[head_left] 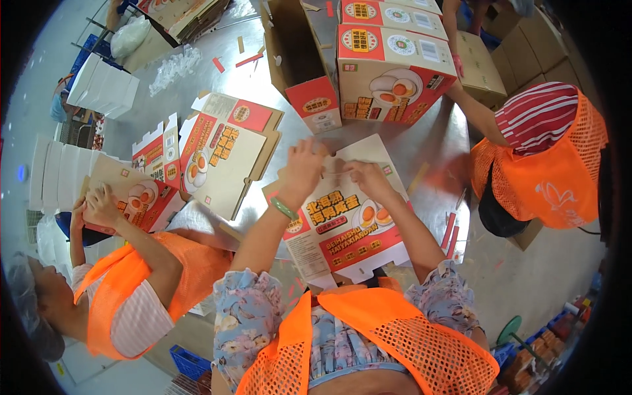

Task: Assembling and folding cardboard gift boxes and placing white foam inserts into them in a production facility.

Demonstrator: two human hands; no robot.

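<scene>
Flat in front of me lies a folded carton (pixel 339 224), cream and red with pictures of cut eggs. Over its far part are both my hands, close together. My left hand (pixel 304 171), with a green bangle at the wrist, has its fingers bent down at the carton's far left edge. My right hand (pixel 368 181) pinches with thumb and forefinger just to the right of it. Between the hands shows a thin pale strip (pixel 337 172), too small and blurred to name. What the left fingertips hold is hidden.
Beyond my hands stand an open upright carton (pixel 313 99) and closed cartons (pixel 395 69). More flat cartons (pixel 227 155) lie left, near clear plastic pieces (pixel 176 69). A co-worker at left handles a carton (pixel 135 197); another person in an orange vest (pixel 546 178) is at right.
</scene>
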